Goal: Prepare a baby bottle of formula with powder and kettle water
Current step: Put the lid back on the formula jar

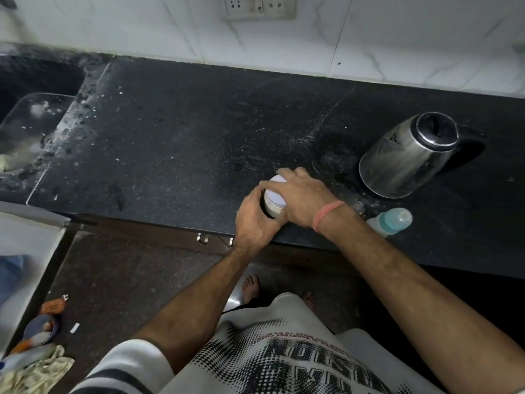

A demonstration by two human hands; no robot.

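Observation:
A small clear jar of pale powder [273,206] with a white lid stands near the front edge of the black counter [176,143]. My left hand [254,220] wraps around the jar's body. My right hand [301,197] lies over the lid with its fingers curled on it. A baby bottle [390,221] with a teal collar and clear cap stands just right of my right wrist. A steel electric kettle [409,155] sits further back on the right, lid closed, black handle pointing right.
A sink [31,123] lies at the counter's left end. A white tiled wall with a socket plate [258,7] runs behind. Cabinet handles [203,238] sit under the counter edge. Small items and a rag [42,368] lie at the lower left.

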